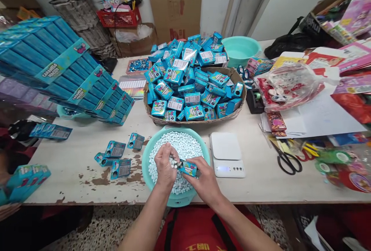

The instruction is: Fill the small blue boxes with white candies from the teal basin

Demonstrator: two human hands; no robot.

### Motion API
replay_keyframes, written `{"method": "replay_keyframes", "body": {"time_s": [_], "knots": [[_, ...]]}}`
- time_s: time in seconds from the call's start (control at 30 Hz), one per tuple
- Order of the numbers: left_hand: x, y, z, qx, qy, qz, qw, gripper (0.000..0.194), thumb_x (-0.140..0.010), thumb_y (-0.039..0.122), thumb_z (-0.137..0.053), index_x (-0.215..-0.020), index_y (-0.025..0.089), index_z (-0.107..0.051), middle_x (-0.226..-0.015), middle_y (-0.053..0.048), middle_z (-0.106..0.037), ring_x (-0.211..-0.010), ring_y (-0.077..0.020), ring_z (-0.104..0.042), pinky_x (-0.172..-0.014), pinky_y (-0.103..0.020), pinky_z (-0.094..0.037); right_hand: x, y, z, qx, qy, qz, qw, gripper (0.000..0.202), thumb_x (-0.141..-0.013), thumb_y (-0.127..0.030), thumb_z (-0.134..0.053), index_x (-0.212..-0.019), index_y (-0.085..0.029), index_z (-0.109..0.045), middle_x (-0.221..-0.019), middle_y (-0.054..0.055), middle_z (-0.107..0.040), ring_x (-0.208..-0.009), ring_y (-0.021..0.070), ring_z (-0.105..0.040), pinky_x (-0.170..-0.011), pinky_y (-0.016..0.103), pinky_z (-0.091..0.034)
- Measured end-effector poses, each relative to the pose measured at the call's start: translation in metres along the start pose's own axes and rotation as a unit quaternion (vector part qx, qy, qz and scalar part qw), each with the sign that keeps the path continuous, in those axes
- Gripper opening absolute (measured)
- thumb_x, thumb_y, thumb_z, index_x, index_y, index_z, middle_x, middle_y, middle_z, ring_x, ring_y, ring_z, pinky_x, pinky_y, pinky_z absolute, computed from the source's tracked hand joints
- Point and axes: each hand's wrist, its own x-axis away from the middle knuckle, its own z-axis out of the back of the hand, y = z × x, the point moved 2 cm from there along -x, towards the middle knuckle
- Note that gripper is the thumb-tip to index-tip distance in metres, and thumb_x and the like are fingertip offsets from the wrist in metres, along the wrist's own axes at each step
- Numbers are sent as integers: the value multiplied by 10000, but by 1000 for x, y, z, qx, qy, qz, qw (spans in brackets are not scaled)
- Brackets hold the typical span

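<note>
The left hand is pinching small pale candies, and the right hand is gripping a little blue box over the green bowl. The shiny box is lying tilted, its dark round hole facing the left hand, and its white letters are saying "CARAMELO MACIZO".
</note>
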Motion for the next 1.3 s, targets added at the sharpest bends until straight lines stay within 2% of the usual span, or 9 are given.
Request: {"method": "replay_keyframes", "body": {"time_s": [0.37,0.53,0.63,0.7,0.83,0.93,1.13,1.23,1.3], "knots": [[-3,-13,-7,40,13,-32,999,433,-766,506,-601,-552,179,-415,-484,59,-371,-387,-58,-380,-380,-202,-299,-1,8,1,2,14,-1,1000,376,-625,-71,-712,-965,-215,-640,-901,38,-599,-868,221,-590,-760,342,-479],[-8,-11,-18,52,11,9,999,482,-698,559,-644,-548,184,-380,-469,74,-330,-344,-43,-297,-324,-182,-197,-5,12,5,-26,23,-20,999,373,-611,-68,-715,-946,-220,-652,-895,33,-611,-860,214,-599,-764,336,-479],[-18,-11,-5,13,20,2,1000,479,-742,596,-558,-556,197,-367,-467,70,-313,-352,-58,-277,-340,-193,-209,-6,12,20,-63,25,-35,997,325,-619,-128,-741,-921,-223,-666,-901,30,-625,-869,213,-609,-778,333,-485],[-29,-13,11,-124,14,-37,992,453,-752,592,-531,-555,203,-411,-484,39,-392,-411,-96,-372,-402,-222,-313,-4,16,38,-90,45,-40,994,308,-639,-188,-750,-932,-226,-665,-918,31,-628,-877,212,-612,-785,328,-491],[-64,-14,26,-475,-43,-175,861,280,-706,497,-615,-748,221,-606,-829,-59,-641,-847,-251,-572,-767,-367,-447,-3,46,86,-95,150,-55,983,304,-675,-266,-735,-963,-218,-648,-926,39,-619,-857,205,-610,-767,322,-502],[-111,-6,-5,-563,-55,-265,780,286,-806,428,-510,-969,212,-604,-1021,-95,-631,-1035,-277,-532,-914,-399,-390,-12,80,115,-65,223,-65,970,306,-662,-295,-736,-943,-206,-649,-931,48,-619,-873,216,-606,-786,343,-500],[-197,-21,-104,-736,-258,-175,601,725,-672,430,-669,-1316,209,-420,-1319,-150,-483,-1223,-361,-392,-961,-459,-339,-37,134,130,-35,226,-53,972,303,-678,-347,-710,-933,-195,-650,-919,54,-618,-889,227,-614,-813,386,-504],[-205,-30,-116,-783,-270,-161,537,892,-587,408,-726,-1372,215,-348,-1270,-185,-503,-1210,-413,-378,-944,-538,-322,-36,140,130,6,223,-46,974,413,-707,-379,-693,-1066,-195,-605,-1046,84,-594,-1016,251,-579,-888,430,-480],[-201,-28,-112,-781,-251,-177,544,857,-598,348,-704,-1366,194,-355,-1238,-196,-511,-1192,-410,-399,-944,-562,-316,-28,133,133,58,255,-37,965,525,-731,-395,-681,-1193,-194,-531,-1195,120,-524,-1155,277,-494,-955,471,-434]]}}
